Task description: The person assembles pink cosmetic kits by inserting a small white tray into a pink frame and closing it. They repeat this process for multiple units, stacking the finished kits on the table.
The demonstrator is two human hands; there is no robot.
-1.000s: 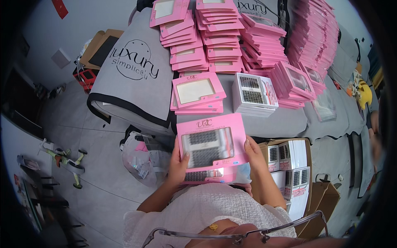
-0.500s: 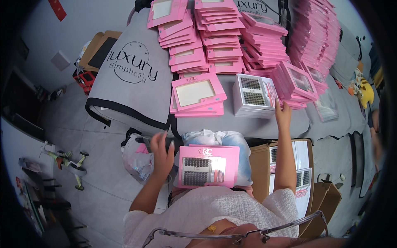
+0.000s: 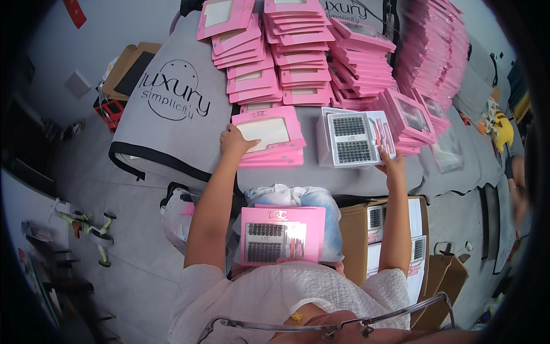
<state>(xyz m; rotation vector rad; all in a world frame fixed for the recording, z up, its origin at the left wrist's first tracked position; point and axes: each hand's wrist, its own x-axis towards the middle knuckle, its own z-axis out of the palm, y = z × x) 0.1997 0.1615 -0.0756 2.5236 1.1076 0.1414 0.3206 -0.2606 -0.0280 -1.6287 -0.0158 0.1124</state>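
Observation:
My left hand point(image 3: 236, 141) grips the left edge of a pink windowed cardboard sleeve point(image 3: 295, 131), thumb on top over its pale window. This sleeve tops a short pile on the grey sofa seat. My right hand point(image 3: 393, 164) holds the near right corner of a white tray of false eyelash clusters point(image 3: 350, 143), fingers partly hidden beneath it. The tray is slightly askew over a stack of similar trays point(image 3: 325, 137). On my lap lies a pink sleeve with a lash tray inside point(image 3: 281, 235), resting against a blue and white cushion-like bundle point(image 3: 330, 221).
Tall piles of pink sleeves point(image 3: 301, 57) stand behind, with filled pink packs point(image 3: 409, 117) at the right. A cardboard box point(image 3: 358, 229) of lash trays sits beside my right leg. A clear plastic bag point(image 3: 179, 221) is at my left, and a small tricycle point(image 3: 91, 226) stands farther left.
My left hand has moved forward from beside my lap onto the top pink sleeve. My right hand has taken hold of the top lash tray and shifted it slightly.

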